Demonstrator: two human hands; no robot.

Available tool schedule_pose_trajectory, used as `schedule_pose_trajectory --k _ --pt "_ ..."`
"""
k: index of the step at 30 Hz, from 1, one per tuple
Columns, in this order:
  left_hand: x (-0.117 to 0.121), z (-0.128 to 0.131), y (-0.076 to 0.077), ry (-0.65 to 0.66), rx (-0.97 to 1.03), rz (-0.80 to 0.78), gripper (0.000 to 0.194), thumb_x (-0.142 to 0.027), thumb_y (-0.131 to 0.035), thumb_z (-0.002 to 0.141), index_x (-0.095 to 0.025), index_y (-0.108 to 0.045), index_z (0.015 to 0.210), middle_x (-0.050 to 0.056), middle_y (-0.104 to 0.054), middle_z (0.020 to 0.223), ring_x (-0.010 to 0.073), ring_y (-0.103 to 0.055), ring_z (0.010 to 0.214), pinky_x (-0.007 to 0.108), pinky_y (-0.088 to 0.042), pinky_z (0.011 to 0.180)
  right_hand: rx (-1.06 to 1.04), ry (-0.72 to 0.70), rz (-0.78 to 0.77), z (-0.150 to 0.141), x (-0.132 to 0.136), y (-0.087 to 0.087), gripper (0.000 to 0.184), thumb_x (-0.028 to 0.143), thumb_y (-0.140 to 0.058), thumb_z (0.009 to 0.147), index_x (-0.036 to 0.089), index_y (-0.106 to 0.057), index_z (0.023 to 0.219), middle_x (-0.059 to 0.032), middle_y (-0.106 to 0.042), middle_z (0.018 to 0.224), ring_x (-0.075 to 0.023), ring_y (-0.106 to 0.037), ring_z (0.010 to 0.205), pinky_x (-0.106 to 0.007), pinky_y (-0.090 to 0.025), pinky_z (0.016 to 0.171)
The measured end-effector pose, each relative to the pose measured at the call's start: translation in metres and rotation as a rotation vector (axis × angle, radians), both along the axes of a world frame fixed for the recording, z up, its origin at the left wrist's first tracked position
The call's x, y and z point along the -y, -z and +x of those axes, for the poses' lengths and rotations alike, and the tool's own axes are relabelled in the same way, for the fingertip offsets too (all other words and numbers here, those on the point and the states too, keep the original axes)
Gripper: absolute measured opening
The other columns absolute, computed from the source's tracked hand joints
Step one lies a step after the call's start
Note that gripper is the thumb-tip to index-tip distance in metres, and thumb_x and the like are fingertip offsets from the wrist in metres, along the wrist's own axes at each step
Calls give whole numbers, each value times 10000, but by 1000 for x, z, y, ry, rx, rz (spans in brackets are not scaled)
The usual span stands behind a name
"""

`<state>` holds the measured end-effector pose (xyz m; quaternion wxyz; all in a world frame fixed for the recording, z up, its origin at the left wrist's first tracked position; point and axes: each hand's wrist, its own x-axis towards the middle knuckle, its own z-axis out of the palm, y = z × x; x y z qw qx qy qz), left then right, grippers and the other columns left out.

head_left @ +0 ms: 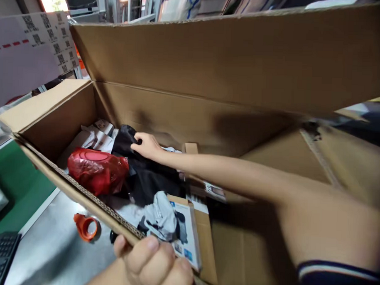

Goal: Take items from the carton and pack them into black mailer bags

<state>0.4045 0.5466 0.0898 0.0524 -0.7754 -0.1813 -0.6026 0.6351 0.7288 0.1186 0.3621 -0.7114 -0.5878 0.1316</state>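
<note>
A large open cardboard box point(210, 95) fills most of the view. My left hand point(154, 262) is wrapped over its near edge, fingers folded onto the cardboard. Reaching down into the box, my right hand point(148, 146) pinches the upper part of a piece of black cloth point(154, 178). Left of the cloth lies a red item in a clear plastic bag point(95, 168). In front of it are a crumpled pale grey plastic bag point(161, 216) and a white printed box point(187, 229). White packages point(98, 135) lie in the far left corner.
Outside the box, an orange ring-shaped tool point(85, 227) lies on a metal table point(55, 246), with a black keyboard point(2, 256) at lower left. A panel with printed QR codes point(34, 49) stands at the left. The far flap point(230, 56) stands raised.
</note>
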Motion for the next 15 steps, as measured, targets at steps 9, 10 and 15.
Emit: schedule_pose_trajectory --k 9,10,15 --pt "-22 9 -32 50 86 73 396 -327 -368 998 -272 -760 1001 40 -740 910 206 -616 1169 400 -200 1274 465 -52 404 -4 21 -220 172 222 -691 766 166 -541 703 37 -575 790 -124 -530 812 -313 -402 823" --pt "-23 7 -32 52 71 73 390 -335 -377 994 -263 -754 1062 43 -746 928 208 -610 1189 403 -194 1277 467 -32 472 -4 33 -243 203 179 -687 772 171 -508 677 50 -537 762 -101 -504 790 -304 -393 817" --pt "-23 -7 -27 143 -24 36 517 -359 -574 916 -237 -621 1416 72 -755 1140 260 -587 1293 424 -120 1302 333 42 898 -30 98 -337 432 31 -659 780 215 -334 564 86 -305 614 -43 -285 606 -272 -281 632"
